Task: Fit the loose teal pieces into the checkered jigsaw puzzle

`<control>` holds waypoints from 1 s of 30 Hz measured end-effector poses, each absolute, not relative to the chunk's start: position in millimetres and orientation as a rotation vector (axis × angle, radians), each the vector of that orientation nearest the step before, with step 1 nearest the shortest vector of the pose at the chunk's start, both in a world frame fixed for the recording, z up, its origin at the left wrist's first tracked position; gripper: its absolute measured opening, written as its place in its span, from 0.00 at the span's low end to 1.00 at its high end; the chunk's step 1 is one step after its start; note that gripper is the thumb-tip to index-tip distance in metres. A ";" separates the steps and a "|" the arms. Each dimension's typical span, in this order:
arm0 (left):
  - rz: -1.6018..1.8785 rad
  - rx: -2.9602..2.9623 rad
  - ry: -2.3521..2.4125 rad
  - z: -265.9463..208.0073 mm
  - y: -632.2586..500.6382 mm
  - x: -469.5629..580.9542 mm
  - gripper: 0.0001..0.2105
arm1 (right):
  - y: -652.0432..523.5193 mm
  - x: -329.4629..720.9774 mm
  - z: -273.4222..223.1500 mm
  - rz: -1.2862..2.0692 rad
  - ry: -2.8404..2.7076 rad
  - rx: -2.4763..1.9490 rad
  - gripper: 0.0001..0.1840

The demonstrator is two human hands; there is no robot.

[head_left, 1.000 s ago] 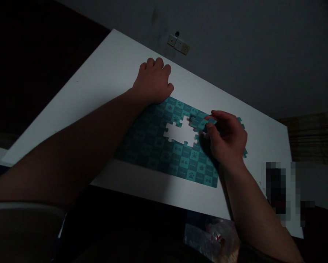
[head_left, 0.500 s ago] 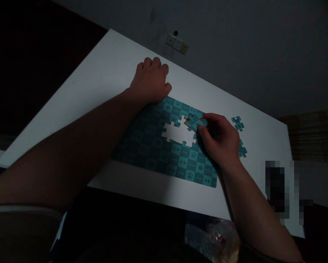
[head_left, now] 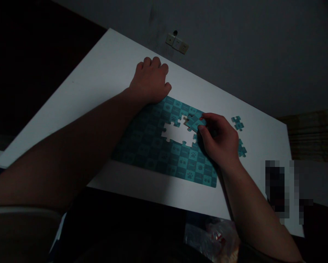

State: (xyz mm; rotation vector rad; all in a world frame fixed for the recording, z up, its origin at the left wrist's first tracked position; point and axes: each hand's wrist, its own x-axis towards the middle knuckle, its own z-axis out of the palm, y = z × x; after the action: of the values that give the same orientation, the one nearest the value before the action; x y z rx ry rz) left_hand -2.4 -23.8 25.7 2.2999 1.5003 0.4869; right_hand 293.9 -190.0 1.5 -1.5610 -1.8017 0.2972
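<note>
Between the thumb and fingers of my right hand is a teal jigsaw puzzle piece, tilted over the upper right of a gap. That gap shows white tabletop inside a teal checkered jigsaw puzzle printed with paw marks. My left hand rests palm down at the puzzle's far edge, fingers bent and slightly apart, with nothing seen in it. My left forearm covers much of the puzzle's left side. To the right of my right hand lie two loose puzzle parts, one farther back and one partly hidden by the hand.
The white table runs along a grey wall with sockets. A clear plastic bag is below the near edge. At the right, a blurred-out patch hides something, and a striped cloth hangs behind.
The puzzle piece in my right hand has shifted and tilted slightly over the gap. My left hand stays in place.
</note>
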 end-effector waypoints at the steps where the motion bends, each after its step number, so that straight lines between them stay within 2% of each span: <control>1: 0.482 2.305 1.512 25.8 -23.6 -1.9 0.30 | -190.1 293.8 1.9 0.298 -1.808 -1.555 0.18; 9: 0.444 2.326 1.567 27.9 -24.2 1.4 0.28 | -192.0 287.8 2.6 0.313 -1.704 -1.534 0.18; 14: 0.467 2.297 1.532 26.6 -25.4 -1.0 0.28 | -191.1 290.1 -0.6 0.304 -1.679 -1.538 0.15; 25: 0.492 2.174 1.447 27.3 -18.8 -1.4 0.54 | -191.7 286.8 2.0 0.293 -1.709 -1.536 0.14; 28: 0.489 2.166 1.439 24.9 -17.7 -1.7 0.53 | -192.1 285.3 4.5 0.300 -1.719 -1.543 0.14; 30: 0.520 2.201 1.460 22.7 -16.8 -2.0 0.48 | -192.6 284.8 5.8 0.303 -1.730 -1.538 0.14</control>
State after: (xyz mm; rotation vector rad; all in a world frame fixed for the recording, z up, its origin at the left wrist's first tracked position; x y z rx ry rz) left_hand -2.0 -16.8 22.7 2.2014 1.4600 0.5201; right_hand 284.8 -192.6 5.8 -1.5382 -1.7301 0.3029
